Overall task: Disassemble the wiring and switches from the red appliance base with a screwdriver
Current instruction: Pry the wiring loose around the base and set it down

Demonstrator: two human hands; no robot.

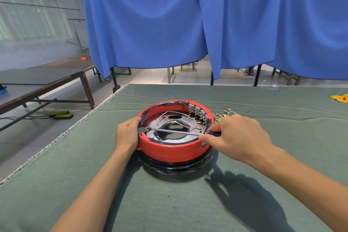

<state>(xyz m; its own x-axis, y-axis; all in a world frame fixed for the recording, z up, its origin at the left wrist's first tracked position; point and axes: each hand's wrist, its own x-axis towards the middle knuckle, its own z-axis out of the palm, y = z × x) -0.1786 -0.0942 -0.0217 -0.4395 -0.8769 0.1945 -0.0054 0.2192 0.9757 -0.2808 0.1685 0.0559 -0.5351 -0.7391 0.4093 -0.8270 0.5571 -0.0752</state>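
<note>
Bracing the red base (169,151) mid-table, your left hand (126,134) wraps its left rim; right hand (238,133) pinches the screwdriver (176,131), shaft lying across the bowl, tip at the left-wall terminal. Slip risk: tip could skid into your left fingers or nick wires (169,114).

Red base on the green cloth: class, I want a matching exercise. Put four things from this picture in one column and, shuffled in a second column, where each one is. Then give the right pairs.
Things
1. screwdriver
2. grey switches
3. loose wires
4. yellow scrap

Places
A. on the cloth just right of the red base
B. far right edge of the cloth
C. lying across the base's opening, handle in the right hand
D. inside the base's far right rim

Pairs: 1-C, 2-D, 3-A, 4-B
</note>
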